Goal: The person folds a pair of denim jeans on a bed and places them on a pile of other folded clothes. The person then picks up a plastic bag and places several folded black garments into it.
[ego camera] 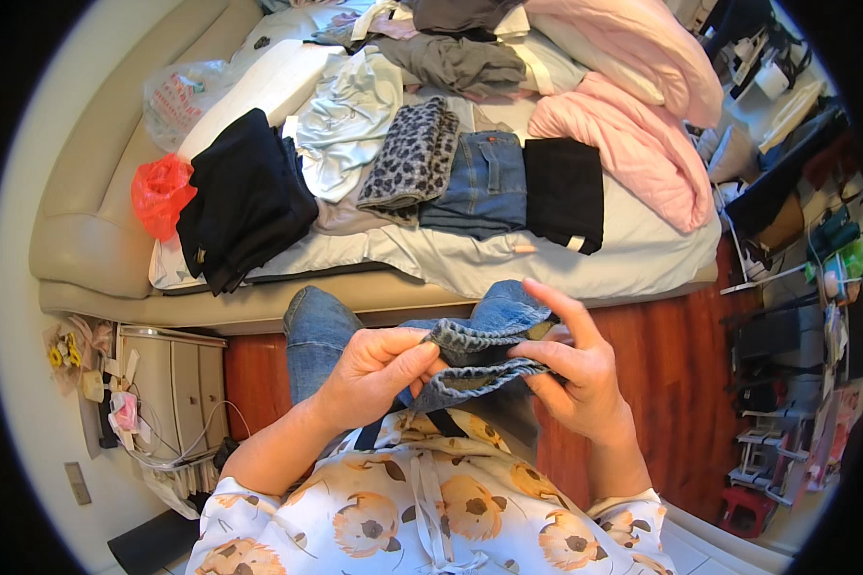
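Note:
A blue denim garment hangs between my hands over my lap. Two of its thick stitched edges face up, with dark gaps between the layers. My left hand pinches the left end of these edges between thumb and fingers. At the right end, my right hand has its thumb and some fingers on the denim, and one finger is raised away from it. The lower part of the garment is hidden by my hands and shirt. Just beyond lies a knee in blue jeans.
Ahead is a bed with folded black clothes, a leopard-print garment, folded jeans, a black folded garment and a pink quilt. A small cabinet stands left; a cluttered shelf rack is right.

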`<state>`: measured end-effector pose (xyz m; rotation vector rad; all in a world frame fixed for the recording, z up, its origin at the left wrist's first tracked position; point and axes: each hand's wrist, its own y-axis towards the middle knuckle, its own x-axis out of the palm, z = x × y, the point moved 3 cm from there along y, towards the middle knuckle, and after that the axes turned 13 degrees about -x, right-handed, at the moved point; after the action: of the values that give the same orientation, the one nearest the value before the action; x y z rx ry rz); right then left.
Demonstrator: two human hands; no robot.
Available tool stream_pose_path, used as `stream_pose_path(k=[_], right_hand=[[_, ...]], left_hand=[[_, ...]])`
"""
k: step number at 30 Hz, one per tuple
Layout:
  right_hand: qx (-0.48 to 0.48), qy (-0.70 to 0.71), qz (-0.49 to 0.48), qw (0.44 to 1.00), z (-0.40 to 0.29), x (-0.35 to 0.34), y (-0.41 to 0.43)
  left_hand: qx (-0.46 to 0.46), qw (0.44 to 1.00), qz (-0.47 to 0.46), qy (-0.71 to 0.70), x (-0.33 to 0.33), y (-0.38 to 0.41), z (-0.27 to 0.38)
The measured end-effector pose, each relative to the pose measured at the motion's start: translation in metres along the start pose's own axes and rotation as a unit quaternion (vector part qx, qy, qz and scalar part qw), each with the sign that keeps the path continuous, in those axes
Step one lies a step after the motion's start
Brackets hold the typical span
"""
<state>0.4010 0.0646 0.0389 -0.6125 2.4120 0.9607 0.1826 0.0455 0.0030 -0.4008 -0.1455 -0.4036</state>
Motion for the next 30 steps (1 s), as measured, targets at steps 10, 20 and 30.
stream_pose_path(k=[10, 20, 30], right_hand=[[0.048, 0.120, 0.019, 0.991, 0.016, 0.028, -0.008], [0.044, 0.106, 0.057, 0.992, 0.010, 0.025, -0.004], [0.078, 0.121, -0.160, 0.977, 0.016, 0.005, -0.022]], left_hand=[[0.137, 0.939, 0.089, 0.304, 0.000, -0.015, 0.021], [0.250, 0.916, 0.065, 0.307, 0.007, -0.002, 0.027], [0.237, 0.945, 0.052, 0.221, 0.002, -0.004, 0.037]])
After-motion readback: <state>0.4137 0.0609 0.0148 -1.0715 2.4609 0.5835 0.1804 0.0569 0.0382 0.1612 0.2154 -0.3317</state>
